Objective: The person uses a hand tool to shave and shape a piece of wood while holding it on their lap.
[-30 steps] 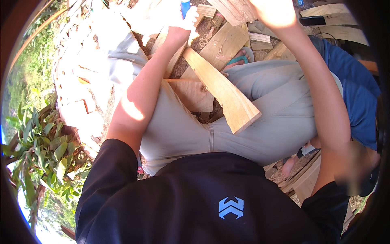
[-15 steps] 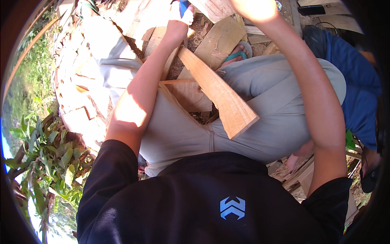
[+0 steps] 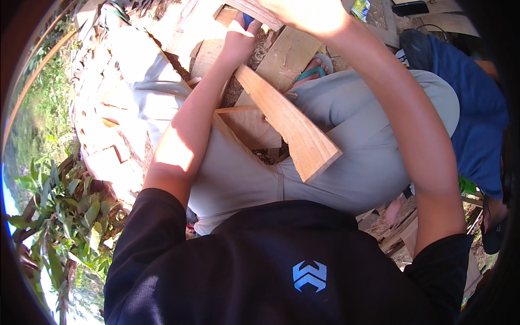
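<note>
At the top of the head view my left hand (image 3: 240, 40) is closed around a blue handle (image 3: 248, 20); the rest of that tool is hidden. My right hand (image 3: 303, 12) reaches in at the upper edge, bleached by sunlight, and its fingers cannot be made out. A pale wooden board (image 3: 254, 11) lies between the two hands, close to both. Across my lap rests a long tapered piece of wood (image 3: 295, 127), its wide end towards me and its narrow end near my left wrist. Neither hand touches its wide end.
Boards (image 3: 284, 57) and wood shavings cover the ground ahead. A sandalled foot (image 3: 314, 70) stands beyond my lap. At the right sits a person in blue clothing (image 3: 476, 114), near a dark phone-like object (image 3: 410, 8). Leafy plants (image 3: 70, 211) grow at the left.
My right hand and forearm have shifted left, nearer my left hand. The board between them has moved left too. My left hand has dropped slightly towards me, covering more of the blue handle.
</note>
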Demonstrator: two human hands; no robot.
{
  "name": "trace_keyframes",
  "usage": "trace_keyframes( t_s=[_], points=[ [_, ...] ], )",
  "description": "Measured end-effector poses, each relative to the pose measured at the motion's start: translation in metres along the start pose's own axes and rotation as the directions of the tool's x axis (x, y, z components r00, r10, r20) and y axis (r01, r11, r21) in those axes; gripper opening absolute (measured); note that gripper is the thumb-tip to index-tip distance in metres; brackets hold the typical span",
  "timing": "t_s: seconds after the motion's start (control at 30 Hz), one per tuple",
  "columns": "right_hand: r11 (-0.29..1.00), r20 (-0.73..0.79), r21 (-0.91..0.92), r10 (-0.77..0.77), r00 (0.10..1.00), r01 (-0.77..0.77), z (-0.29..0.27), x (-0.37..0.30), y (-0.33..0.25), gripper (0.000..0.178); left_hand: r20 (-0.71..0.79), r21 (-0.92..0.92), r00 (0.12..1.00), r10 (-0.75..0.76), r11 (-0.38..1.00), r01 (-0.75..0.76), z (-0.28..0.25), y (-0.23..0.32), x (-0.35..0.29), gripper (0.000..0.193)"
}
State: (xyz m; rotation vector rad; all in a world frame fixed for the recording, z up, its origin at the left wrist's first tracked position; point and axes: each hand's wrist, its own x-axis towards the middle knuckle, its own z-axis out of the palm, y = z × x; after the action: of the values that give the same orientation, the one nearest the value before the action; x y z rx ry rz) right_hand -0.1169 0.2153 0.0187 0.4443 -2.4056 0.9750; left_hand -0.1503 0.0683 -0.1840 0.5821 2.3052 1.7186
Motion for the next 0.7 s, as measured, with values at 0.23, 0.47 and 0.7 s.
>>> trace_keyframes(
  t_s=[0.23,0.47,0.7],
  points=[
    [0.954,-0.028,-0.301,-0.022,0.999,0.012,-0.017,0.022,-0.007,0.02,0.095,-0.066,0.991,-0.092,0.993,0.098,0.014,0.025,-0.002,0.039],
    [0.971,0.027,-0.233,0.065,0.998,-0.057,-0.022,0.021,-0.024,0.021,0.223,-0.184,0.96,-0.169,0.96,0.211,-0.005,0.039,-0.012,0.029],
    [0.926,-0.087,-0.376,-0.06,0.994,0.022,-0.019,0.014,-0.002,0.02,0.316,-0.567,0.946,-0.078,0.783,0.254,0.0,0.045,-0.021,0.049]
  ],
)
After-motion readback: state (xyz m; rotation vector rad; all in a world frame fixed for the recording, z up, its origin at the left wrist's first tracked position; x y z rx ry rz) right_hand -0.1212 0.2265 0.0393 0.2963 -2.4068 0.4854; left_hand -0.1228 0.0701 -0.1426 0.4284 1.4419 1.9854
